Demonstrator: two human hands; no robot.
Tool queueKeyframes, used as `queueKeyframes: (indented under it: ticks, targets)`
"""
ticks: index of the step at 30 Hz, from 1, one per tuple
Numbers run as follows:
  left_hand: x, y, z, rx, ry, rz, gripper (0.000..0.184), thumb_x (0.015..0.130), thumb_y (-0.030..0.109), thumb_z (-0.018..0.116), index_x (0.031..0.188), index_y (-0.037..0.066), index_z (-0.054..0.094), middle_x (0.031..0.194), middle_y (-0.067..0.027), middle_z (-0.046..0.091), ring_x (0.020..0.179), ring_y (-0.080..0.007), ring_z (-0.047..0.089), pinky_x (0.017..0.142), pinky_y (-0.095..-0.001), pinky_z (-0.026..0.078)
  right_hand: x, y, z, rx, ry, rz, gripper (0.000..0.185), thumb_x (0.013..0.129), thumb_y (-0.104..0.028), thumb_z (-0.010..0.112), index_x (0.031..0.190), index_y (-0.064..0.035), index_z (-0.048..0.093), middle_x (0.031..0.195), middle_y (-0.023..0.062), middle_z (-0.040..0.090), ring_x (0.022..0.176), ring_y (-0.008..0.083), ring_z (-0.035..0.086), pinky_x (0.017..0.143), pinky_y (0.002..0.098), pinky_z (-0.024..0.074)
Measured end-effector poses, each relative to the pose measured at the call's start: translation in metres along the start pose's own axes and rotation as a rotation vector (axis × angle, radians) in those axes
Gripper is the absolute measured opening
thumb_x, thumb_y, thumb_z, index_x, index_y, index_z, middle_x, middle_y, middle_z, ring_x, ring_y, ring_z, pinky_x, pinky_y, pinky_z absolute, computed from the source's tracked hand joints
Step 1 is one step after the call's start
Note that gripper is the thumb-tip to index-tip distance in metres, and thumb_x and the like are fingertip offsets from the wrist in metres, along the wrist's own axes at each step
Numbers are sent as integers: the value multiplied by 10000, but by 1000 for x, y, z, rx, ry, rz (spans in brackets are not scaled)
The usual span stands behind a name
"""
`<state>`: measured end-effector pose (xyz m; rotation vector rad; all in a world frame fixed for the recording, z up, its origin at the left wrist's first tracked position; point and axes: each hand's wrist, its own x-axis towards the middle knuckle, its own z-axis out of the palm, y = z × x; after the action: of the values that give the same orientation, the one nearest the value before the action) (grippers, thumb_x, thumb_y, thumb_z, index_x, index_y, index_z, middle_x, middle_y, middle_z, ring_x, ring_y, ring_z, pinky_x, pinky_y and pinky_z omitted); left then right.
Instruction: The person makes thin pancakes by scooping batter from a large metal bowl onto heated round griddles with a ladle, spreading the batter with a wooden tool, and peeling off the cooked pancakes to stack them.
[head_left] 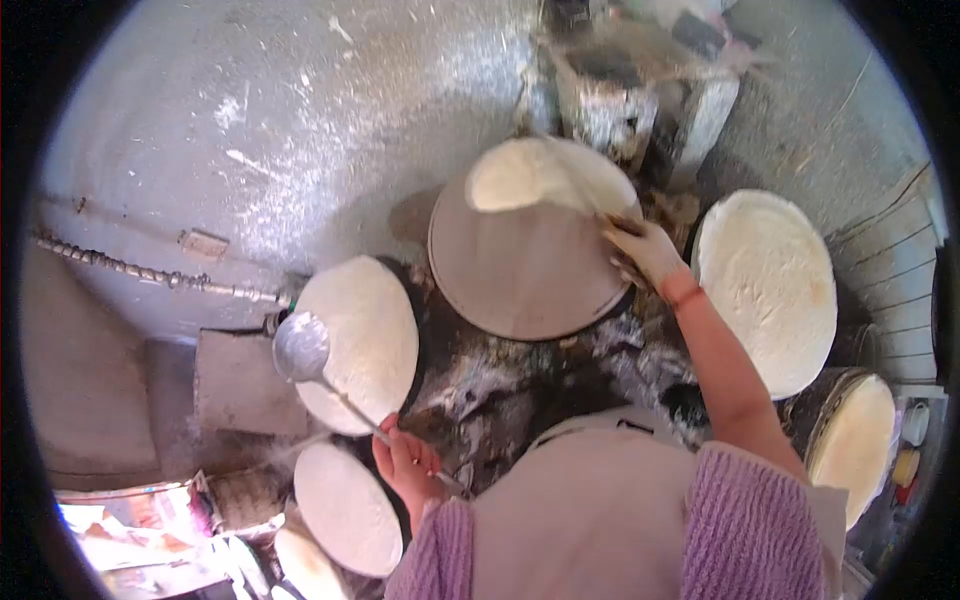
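Observation:
My left hand (408,462) is closed round the handle of a metal ladle (301,347), whose bowl is over the left edge of a pale flatbread (365,345). Farther forward, my right hand (640,250) grips a thin tool that is blurred, at the right edge of a round griddle (520,270). Pale batter (545,175) covers the far part of that griddle, and its near part is bare and grey-brown.
More flatbreads lie at the right (765,290), the lower right (853,450) and the lower left (348,508). A whitish block stand (610,100) is behind the griddle. A ribbed hose (150,270) runs along the left wall.

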<state>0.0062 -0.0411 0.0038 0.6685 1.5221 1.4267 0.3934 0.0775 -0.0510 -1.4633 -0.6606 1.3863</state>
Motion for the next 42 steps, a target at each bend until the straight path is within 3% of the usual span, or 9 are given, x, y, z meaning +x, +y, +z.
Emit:
queueKeyframes:
  ticks: [6,8,9,14,21,29,35,37,42]
  targets:
    - [-3,-13,-13,-31,113,-29,238,994,204,453,1184,64,482,584,31,315,417,-73,289,366,-257,267,-3,-10,50,-461,-310,-21,405,878,-226,660,1234,-45,600,923,28,660,746,99,599,649,258,516]
    - [2,-12,-18,-48,121,-3,239,996,206,450,1186,65,480,581,32,311,414,-72,284,364,-258,265,-15,-6,19,-57,-274,-34,446,854,-260,689,1231,-36,605,1032,55,664,872,111,608,749,274,526]
    - [3,-9,-23,-33,127,25,240,998,209,446,1188,66,478,577,33,308,411,-72,280,363,-258,263,6,9,-10,-281,-238,-296,441,883,-259,658,1268,-58,581,952,40,672,709,63,621,581,198,477]
    - [1,-4,-25,-14,55,-2,245,999,210,447,1195,65,470,588,28,309,415,-72,284,365,-261,273,49,-12,1,-189,-99,-43,523,870,-296,665,1311,-56,517,780,-1,641,514,44,522,470,207,428]
    - [23,8,-11,-36,62,1,258,999,209,448,1201,50,468,593,23,310,419,-72,286,364,-257,272,27,-24,13,-984,-395,-405,444,828,-229,621,1252,-101,584,987,154,693,854,245,677,778,349,518]
    - [47,3,-5,3,-8,-136,356,999,187,436,1329,55,419,604,24,347,416,-61,292,359,-242,264,80,-7,23,-1043,-242,-517,416,806,-113,651,1208,-17,611,1052,95,689,905,155,634,792,281,501]
    - [89,-15,19,746,-243,403,473,947,106,511,1409,78,415,832,-60,559,613,-141,507,542,-267,421,4,-18,-10,-735,-210,-296,411,758,-149,688,1161,-75,648,1090,114,685,1021,236,644,902,338,481]
    - [95,-6,43,992,-350,574,500,871,44,566,1359,33,462,953,-168,568,858,-300,561,790,-373,459,25,0,-22,-766,-73,-286,426,747,-148,703,1164,-82,648,1087,125,684,1019,232,644,894,335,482]
    - [83,-21,69,1098,-332,495,525,856,47,575,1367,42,456,968,-200,569,870,-339,559,777,-394,455,36,3,34,-831,-224,-332,422,756,-198,706,1142,-39,648,1009,148,694,902,224,660,800,334,499]
